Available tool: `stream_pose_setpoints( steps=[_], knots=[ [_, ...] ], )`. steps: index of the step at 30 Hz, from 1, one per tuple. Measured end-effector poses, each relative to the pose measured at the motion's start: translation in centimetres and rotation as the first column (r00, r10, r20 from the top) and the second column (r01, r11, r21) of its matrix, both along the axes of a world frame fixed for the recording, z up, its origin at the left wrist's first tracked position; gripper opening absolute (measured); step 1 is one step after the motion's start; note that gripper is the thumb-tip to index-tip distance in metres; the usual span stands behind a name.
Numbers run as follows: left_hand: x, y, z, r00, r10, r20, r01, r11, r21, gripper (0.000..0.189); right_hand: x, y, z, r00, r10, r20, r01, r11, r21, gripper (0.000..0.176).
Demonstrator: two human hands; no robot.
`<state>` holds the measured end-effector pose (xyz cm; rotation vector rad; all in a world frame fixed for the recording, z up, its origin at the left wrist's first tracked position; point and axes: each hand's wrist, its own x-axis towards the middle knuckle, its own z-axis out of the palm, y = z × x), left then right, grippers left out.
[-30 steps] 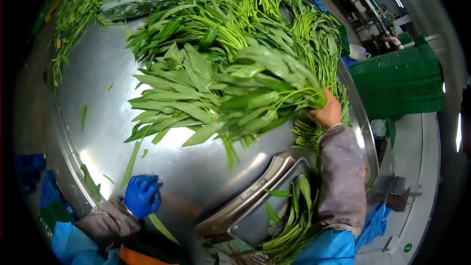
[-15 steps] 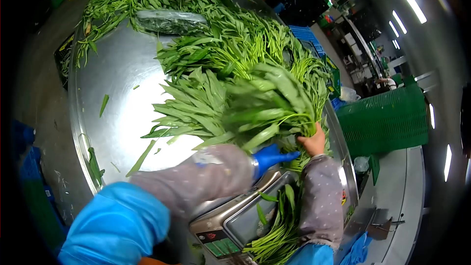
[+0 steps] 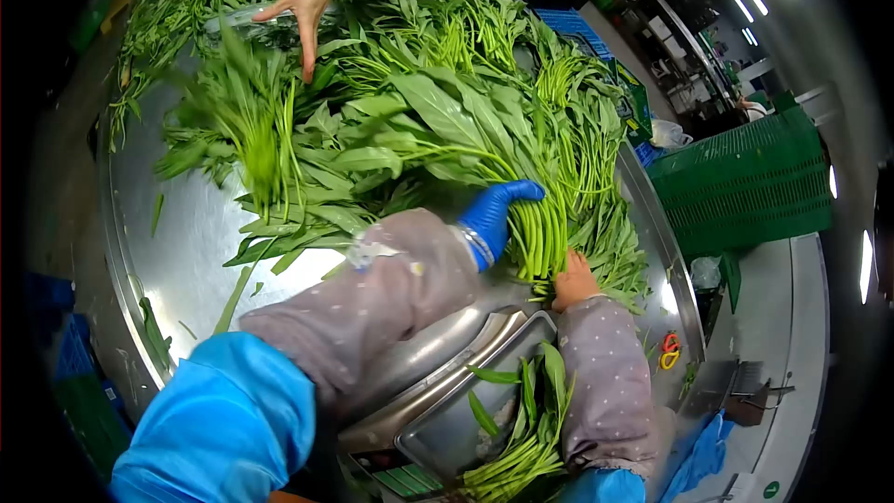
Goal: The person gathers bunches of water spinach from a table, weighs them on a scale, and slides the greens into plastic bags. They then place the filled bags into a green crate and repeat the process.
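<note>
My left hand (image 3: 492, 221), in a blue glove, grips a bunch of water spinach (image 3: 538, 228) around its stems, the leaves fanned out to the upper left. Bare, my right hand (image 3: 575, 283) touches the cut stem ends with its fingers bent together; whether it pinches any stem is hidden. Just below, a scale (image 3: 447, 424) carries a smaller bunch of water spinach (image 3: 521, 452) on its pan. Left of the held bunch, another bunch (image 3: 256, 144) is blurred by motion beneath another person's open hand (image 3: 317, 5).
Loose water spinach (image 3: 466, 28) is heaped across the metal table (image 3: 135, 186). A bagged pack (image 3: 251, 23) lies on the heap. Red-and-yellow scissors (image 3: 670, 351) rest near the table's right edge. Green crates (image 3: 745, 177) stand beyond it.
My left hand has moved up and taken hold of the bunch's stems. My right hand has shifted down to the stem ends. Another person's hand and a blurred bunch have appeared at upper left.
</note>
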<state>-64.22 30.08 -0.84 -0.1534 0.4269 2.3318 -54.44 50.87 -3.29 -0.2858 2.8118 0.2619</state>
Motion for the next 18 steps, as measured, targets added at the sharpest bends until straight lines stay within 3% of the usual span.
stream_pose_setpoints(
  steps=[1,3,4,5,6,7,8,9,11,13,14,16,18],
  knots=[
    [0.4,-1.8,1.7,0.999,0.022,-0.048,-0.022,1.0,-0.006,0.018,0.2,-0.1,-0.4,0.999,0.03,-0.033,-0.026,0.994,0.109,0.087],
    [2.1,-6.7,5.4,0.997,-0.009,-0.072,0.008,1.0,-0.023,0.017,0.4,0.4,-0.2,0.999,0.026,-0.04,-0.024,0.999,0.041,0.077],
    [2.8,-9.8,6.3,0.987,-0.12,-0.108,0.12,0.993,-0.007,0.019,0.3,1.2,-1.0,0.997,0.061,-0.055,-0.058,0.997,0.049,0.077],
    [4.0,-12.9,6.5,0.989,-0.133,-0.072,0.128,0.99,-0.062,0.03,-0.2,1.2,-1.0,0.992,0.103,-0.068,-0.099,0.994,0.056,0.078],
    [5.3,-16.0,6.8,0.989,-0.144,-0.034,0.139,0.984,-0.115,0.041,-0.6,-0.2,0.8,1.0,-0.002,0.03,-0.001,0.996,0.088,0.079],
    [6.5,-19.1,7.1,0.988,-0.153,0.005,0.152,0.974,-0.166,0.052,-1.0,-1.3,3.0,0.998,-0.064,0.029,0.064,0.998,0.015,0.08],
    [7.9,-22.5,6.7,0.983,-0.182,-0.003,0.179,0.969,-0.17,0.028,-1.4,-2.1,5.5,0.991,-0.126,0.042,0.128,0.99,-0.064,0.08],
    [9.6,-25.2,8.6,0.976,-0.2,-0.083,0.18,0.963,-0.2,0.033,-1.7,-3.3,7.7,0.982,-0.178,0.066,0.186,0.972,-0.142,0.081],
    [12.6,-30.5,8.9,0.969,-0.215,-0.118,0.175,0.942,-0.285,0.042,-1.3,-6.9,11.9,0.978,-0.171,-0.117,0.127,0.941,-0.314,0.069],
    [15.2,-35.0,9.8,0.988,-0.122,-0.094,0.096,0.966,-0.241,0.05,0.6,-14.4,17.0,0.945,-0.321,0.059,0.276,0.691,-0.667,0.055],
    [16.3,-37.0,10.2,0.993,-0.083,-0.086,0.062,0.974,-0.218,0.053,2.2,-17.9,18.1,0.976,-0.213,0.037,0.151,0.551,-0.821,0.046],
    [17.6,-39.6,7.4,0.988,-0.118,-0.102,0.116,0.993,-0.019,0.064,6.2,-25.8,20.3,0.984,-0.09,0.153,0.172,0.287,-0.942,0.047],
    [19.3,-39.9,2.5,0.997,-0.066,-0.048,0.075,0.97,0.232,0.061,10.4,-31.8,16.9,0.921,-0.099,0.377,0.384,0.065,-0.921,0.047]
  ],
)
